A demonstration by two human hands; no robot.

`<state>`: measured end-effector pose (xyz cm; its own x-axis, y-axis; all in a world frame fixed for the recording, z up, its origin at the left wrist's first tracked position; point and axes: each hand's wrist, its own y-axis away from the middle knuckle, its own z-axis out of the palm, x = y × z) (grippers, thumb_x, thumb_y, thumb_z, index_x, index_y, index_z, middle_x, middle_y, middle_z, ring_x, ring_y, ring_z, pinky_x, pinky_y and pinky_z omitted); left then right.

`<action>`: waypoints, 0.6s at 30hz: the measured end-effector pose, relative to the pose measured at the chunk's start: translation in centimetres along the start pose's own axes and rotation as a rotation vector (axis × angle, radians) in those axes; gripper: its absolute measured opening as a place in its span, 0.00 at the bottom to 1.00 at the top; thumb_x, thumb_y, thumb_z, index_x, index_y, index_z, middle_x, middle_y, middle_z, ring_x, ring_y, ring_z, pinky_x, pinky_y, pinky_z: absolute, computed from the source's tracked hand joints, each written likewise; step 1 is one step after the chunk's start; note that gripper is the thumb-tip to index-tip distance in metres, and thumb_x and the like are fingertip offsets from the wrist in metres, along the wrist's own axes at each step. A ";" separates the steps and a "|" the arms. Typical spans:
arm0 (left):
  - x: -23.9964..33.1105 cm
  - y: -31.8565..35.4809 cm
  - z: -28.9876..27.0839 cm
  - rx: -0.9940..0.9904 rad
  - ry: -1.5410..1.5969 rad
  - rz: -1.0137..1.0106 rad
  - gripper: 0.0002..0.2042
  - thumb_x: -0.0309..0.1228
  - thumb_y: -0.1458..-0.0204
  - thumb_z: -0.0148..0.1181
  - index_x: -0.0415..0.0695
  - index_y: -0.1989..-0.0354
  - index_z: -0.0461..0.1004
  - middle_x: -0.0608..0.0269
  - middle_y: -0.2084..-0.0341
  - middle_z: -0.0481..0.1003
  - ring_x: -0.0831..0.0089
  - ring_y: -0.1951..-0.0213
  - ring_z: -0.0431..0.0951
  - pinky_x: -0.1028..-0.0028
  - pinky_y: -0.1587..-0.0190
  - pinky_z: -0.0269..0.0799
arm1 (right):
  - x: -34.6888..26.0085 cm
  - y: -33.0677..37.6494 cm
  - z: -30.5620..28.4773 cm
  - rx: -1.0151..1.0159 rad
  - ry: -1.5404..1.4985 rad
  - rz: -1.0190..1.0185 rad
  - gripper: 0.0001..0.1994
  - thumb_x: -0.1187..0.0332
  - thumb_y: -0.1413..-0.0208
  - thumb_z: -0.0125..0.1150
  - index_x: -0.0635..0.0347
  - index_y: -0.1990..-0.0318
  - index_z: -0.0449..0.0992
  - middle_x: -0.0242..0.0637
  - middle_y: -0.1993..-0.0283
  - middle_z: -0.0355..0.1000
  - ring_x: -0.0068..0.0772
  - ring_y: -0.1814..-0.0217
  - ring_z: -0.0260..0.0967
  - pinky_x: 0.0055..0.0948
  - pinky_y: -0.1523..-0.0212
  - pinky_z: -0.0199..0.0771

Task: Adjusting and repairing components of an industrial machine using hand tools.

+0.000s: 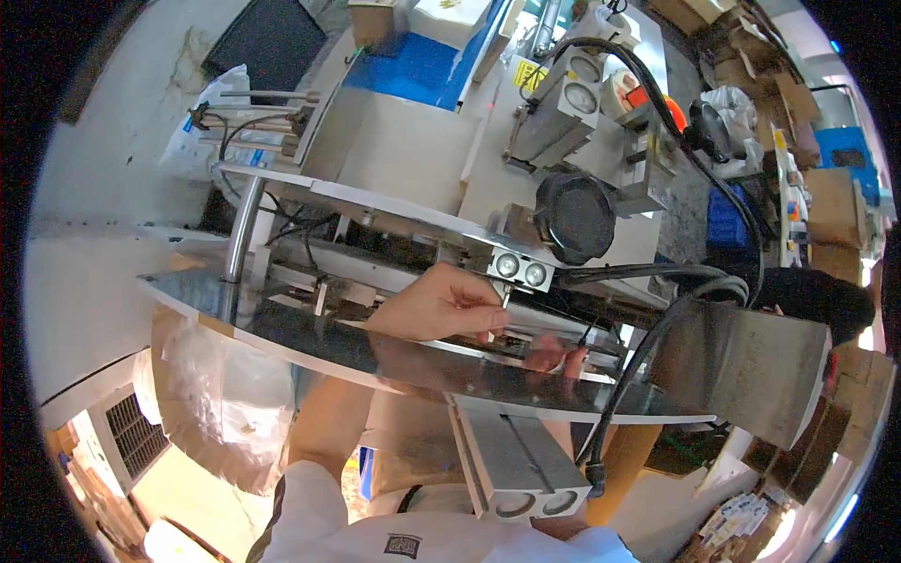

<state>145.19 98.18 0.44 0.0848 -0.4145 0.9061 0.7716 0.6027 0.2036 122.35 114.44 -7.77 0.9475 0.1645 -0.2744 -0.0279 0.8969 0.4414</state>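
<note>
Left hand: left hand (pixel 436 305) reaches in over the shiny machine plate (pixel 282 324); fingers (pixel 483 302) curled together, thumb and forefinger tips closed in a pinch on a small thin metal piece (pixel 504 298).
Metal piece: sits at the fingertips, just under the small metal block with two round ends (pixel 521 269); long axis roughly upright, pointing up at the block; too small to tell more.
Right hand: right hand (pixel 554 355) lies below and right of the left fingertips, dim behind the plate's glare; finger state cannot be told.
Black round knob (pixel 574 218): above and right of the fingertips.
Black hoses (pixel 648 347): run right of the fingers, down past the plate edge.
Clear plastic bag (pixel 225 394): hangs below the plate, well left of the fingers.
</note>
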 end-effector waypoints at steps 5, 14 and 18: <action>-0.1 -0.1 0.0 0.033 0.004 -0.074 0.07 0.28 0.49 0.57 0.36 0.70 0.76 0.65 0.78 0.75 0.83 0.75 0.73 0.83 0.71 0.69 | -1.6 4.8 -2.7 0.146 0.177 -0.050 0.21 0.51 0.42 0.48 0.61 0.54 0.67 0.32 0.66 0.68 0.29 0.66 0.65 0.32 0.62 0.70; -0.2 -0.6 0.6 0.057 0.047 -0.038 0.06 0.26 0.49 0.56 0.34 0.70 0.75 0.60 0.76 0.76 0.80 0.74 0.73 0.81 0.70 0.71 | 3.2 3.1 -2.9 0.349 0.565 -0.169 0.19 0.55 0.42 0.49 0.61 0.53 0.66 0.34 0.64 0.68 0.30 0.63 0.66 0.32 0.59 0.70; -1.0 -0.2 0.6 0.076 0.131 -0.023 0.07 0.27 0.48 0.56 0.34 0.70 0.75 0.61 0.77 0.76 0.81 0.75 0.73 0.81 0.71 0.71 | 2.9 8.8 -5.0 0.363 0.732 -0.186 0.18 0.57 0.42 0.49 0.62 0.53 0.66 0.34 0.63 0.68 0.30 0.62 0.66 0.32 0.57 0.70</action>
<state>144.59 98.88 -0.31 0.1527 -0.5113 0.8458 0.7250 0.6396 0.2557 123.26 124.82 -8.95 0.4769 0.3644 -0.7999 0.3309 0.7687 0.5474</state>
